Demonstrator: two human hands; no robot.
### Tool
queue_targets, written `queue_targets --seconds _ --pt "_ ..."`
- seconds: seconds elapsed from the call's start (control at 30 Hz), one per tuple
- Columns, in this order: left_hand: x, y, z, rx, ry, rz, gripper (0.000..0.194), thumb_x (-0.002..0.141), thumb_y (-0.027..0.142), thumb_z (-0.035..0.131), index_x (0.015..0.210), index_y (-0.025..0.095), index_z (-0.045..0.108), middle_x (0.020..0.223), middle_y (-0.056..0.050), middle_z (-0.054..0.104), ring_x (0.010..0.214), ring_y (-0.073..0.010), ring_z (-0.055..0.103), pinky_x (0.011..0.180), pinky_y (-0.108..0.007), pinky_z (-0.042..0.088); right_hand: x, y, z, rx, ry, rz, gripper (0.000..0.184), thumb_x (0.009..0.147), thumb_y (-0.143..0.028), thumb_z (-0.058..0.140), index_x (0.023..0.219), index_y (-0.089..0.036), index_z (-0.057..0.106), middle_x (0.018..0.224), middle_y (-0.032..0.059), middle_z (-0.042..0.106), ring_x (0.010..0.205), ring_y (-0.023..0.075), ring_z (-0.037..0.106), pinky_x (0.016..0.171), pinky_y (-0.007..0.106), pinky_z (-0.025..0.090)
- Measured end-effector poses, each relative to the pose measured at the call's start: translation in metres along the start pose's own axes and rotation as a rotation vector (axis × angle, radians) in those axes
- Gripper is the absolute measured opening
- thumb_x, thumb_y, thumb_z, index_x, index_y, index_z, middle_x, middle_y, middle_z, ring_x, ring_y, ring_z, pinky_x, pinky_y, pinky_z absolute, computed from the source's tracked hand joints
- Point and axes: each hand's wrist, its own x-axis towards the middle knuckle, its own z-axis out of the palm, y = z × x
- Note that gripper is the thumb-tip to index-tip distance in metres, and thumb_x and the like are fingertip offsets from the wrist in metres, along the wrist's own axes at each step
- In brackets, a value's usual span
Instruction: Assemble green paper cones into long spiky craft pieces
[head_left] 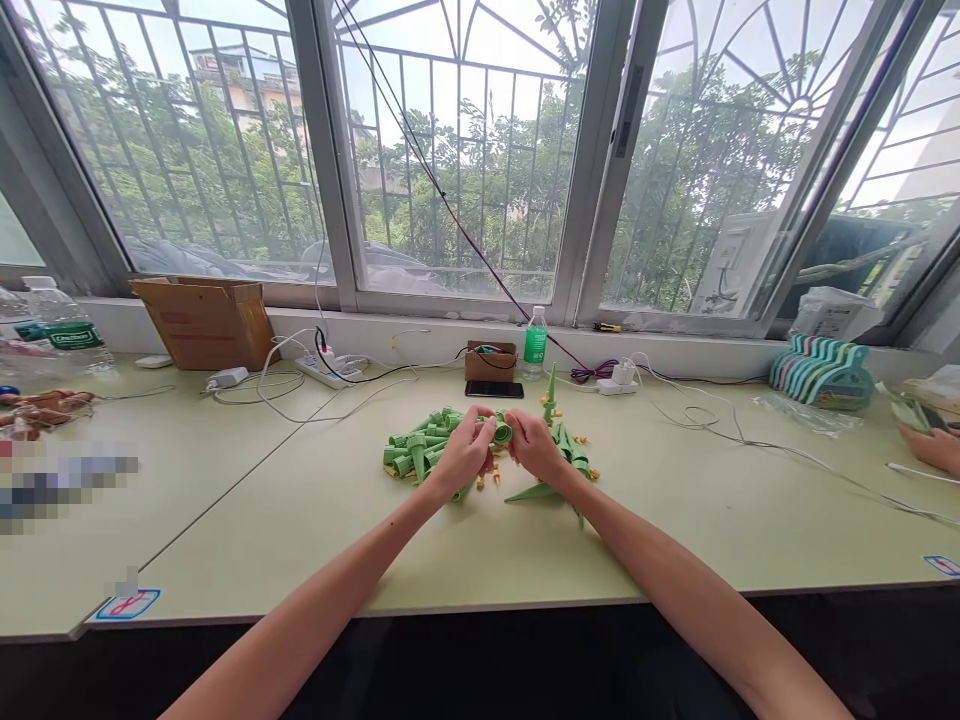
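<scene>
My left hand (469, 452) is closed on a green plastic tube-like piece (502, 433), whose round open end faces me. My right hand (534, 446) is close against the right side of that piece, fingers pinched together; what they grip is hidden. Behind and left of my left hand lies a heap of similar green pieces (417, 442). Several small yellow-orange parts (481, 482) are scattered under and between my hands. Right of my right hand are green pointed pieces with yellow parts on them, one standing upright (551, 398) and one lying flat (531, 492).
Behind the pieces are a black phone (493, 390), a small cardboard box (491, 362) and a green-labelled bottle (535, 345). Cables and a power strip (330, 370) run along the sill. Teal hangers (821, 372) stand at right, near another person's hand (934, 445). A larger carton (206, 325) stands left.
</scene>
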Motion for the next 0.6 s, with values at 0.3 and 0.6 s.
queue_targets --seconds 0.3,0.6 --pt "0.0007 -0.0023 -0.0003 -0.006 -0.001 0.007 0.034 0.089 0.051 0.045 0.104 0.02 0.048 0.051 0.007 0.048 0.035 -0.0092 0.046 0.035 -0.018 0.036 -0.0006 0.0004 0.0005 0.014 -0.002 0.003 0.036 0.099 -0.041 0.029 0.069 -0.023 0.037 0.042 -0.0057 0.042 0.038 0.0112 0.043 0.044 0.023 0.032" --pt "0.0015 -0.0048 -0.0006 0.006 -0.002 0.011 0.034 0.09 0.05 0.044 0.104 0.02 0.048 0.052 0.007 0.048 0.035 -0.0091 0.046 0.036 -0.018 0.036 -0.0003 0.0006 0.0006 0.009 -0.009 0.016 0.036 0.099 -0.04 0.029 0.069 -0.023 0.036 0.042 -0.0048 0.042 0.039 0.0117 0.043 0.045 0.024 0.033"
